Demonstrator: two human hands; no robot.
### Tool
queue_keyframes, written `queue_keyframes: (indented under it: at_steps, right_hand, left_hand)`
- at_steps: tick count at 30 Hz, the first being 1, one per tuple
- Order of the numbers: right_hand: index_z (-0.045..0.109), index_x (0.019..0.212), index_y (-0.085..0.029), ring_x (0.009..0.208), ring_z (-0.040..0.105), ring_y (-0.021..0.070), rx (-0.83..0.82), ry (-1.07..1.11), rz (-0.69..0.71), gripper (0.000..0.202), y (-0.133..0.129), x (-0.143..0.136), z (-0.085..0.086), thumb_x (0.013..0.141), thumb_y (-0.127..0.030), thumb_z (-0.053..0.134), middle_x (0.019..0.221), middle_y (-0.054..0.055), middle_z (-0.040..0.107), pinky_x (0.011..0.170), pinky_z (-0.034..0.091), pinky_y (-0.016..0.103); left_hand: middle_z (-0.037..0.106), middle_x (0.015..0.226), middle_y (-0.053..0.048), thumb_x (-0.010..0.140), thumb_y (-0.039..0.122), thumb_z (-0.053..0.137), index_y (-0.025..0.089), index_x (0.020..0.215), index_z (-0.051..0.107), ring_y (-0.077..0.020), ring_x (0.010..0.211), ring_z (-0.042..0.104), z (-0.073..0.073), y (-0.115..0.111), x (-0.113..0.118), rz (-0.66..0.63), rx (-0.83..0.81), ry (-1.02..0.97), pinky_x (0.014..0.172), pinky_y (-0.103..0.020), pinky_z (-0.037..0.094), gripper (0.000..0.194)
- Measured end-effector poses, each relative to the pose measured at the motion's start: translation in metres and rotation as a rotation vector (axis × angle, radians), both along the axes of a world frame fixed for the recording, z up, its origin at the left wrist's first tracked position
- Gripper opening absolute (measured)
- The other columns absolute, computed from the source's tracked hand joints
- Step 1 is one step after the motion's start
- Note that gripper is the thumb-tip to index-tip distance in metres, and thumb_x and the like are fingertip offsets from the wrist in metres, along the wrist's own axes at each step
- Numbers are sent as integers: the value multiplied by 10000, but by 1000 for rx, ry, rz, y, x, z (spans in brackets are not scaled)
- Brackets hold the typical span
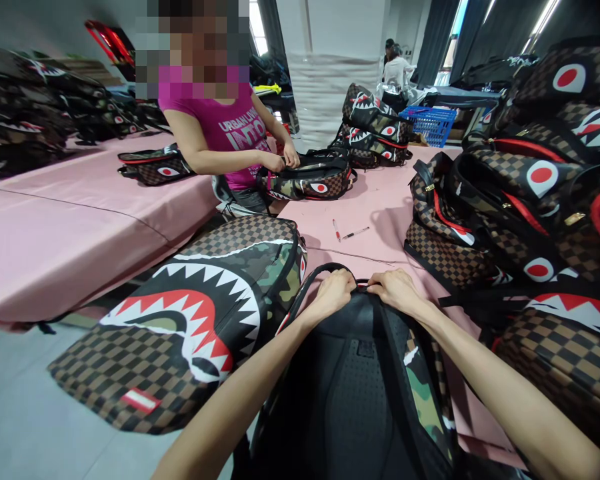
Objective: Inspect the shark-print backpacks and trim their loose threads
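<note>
A black-backed backpack [360,393] stands in front of me, its padded rear panel facing me and camouflage and checks along its right side. At its top edge my left hand [334,292] is closed, fingers pinching the rim beside a black strap loop [325,268]. My right hand [396,288] pinches the same rim a little to the right, with a small gap between the hands. A bit of red shows between them. The fingertips are partly hidden. Left of the pack lies a checked backpack [167,337] with a printed shark mouth.
Pink-covered table [325,220] holds two pens [355,233]. Piled backpacks [535,173] crowd the right, with another stack [375,130] behind. Across the table a person in a magenta shirt [230,133] handles another backpack [317,180]. A blue crate [433,125] stands farther back.
</note>
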State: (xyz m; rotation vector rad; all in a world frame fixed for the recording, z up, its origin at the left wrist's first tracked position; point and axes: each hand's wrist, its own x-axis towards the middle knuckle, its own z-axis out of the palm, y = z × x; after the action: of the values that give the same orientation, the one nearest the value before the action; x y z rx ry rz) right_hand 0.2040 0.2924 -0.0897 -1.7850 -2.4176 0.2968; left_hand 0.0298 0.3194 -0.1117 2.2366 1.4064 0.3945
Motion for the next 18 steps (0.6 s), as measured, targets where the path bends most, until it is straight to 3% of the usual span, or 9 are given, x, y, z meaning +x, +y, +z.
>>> queue_keyframes:
  at_steps: [12, 15, 18]
  right_hand:
    - [690, 737, -208, 755, 609, 193, -109, 317, -96, 111, 8, 2, -5, 726, -258, 592, 724, 38, 692, 682, 365, 263]
    - [658, 735, -177, 697, 593, 162, -109, 478, -180, 188, 8, 9, -15, 771, -305, 524, 722, 33, 676, 641, 379, 246]
    - [622, 814, -130, 605, 565, 142, -93, 637, -303, 335, 5, 17, -29, 822, -401, 426, 717, 44, 652, 563, 387, 238]
  left_hand:
    - [615, 787, -93, 766, 125, 437, 123, 739, 592, -210, 815, 564, 0, 1, 3, 46, -92, -164, 756, -327, 410, 157]
    - [647, 794, -93, 853, 229, 363, 99, 826, 613, -192, 812, 600, 13, 8, -8, 9, -161, -289, 758, -310, 444, 283]
    - [641, 1049, -127, 904, 312, 301, 101, 1044, 592, -206, 1012, 581, 33, 8, -22, -133, -71, -407, 884, -338, 429, 386]
